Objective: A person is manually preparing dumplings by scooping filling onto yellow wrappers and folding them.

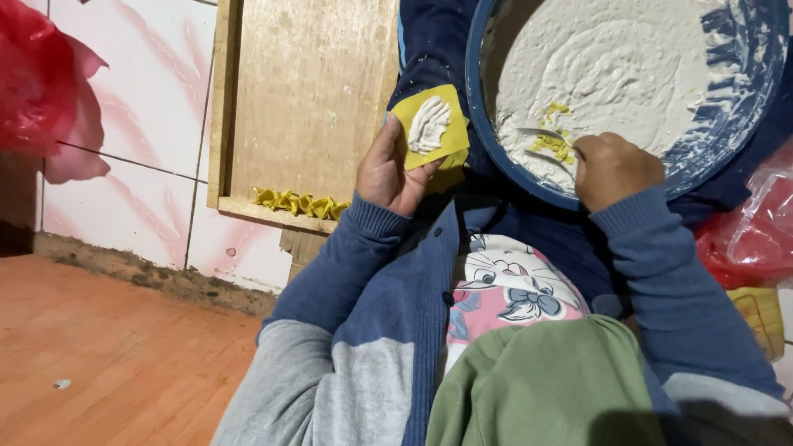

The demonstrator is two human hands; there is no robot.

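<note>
Your left hand cradles a yellow square wrapper flat on its fingers, open face up, so the dab of white filling sits centred and does not slide. Your right hand is clenched round a thin utensil whose tip lies in the white filling at the near edge of the blue basin, at 3 o'clock from the wrapper. The basin rests on your lap, within reach of both hands.

At 9 o'clock, a wooden tray carries a row of folded yellow dumplings along its lower lip. Floor: white tiles, then reddish boards. Red plastic bags lie at both frame edges.
</note>
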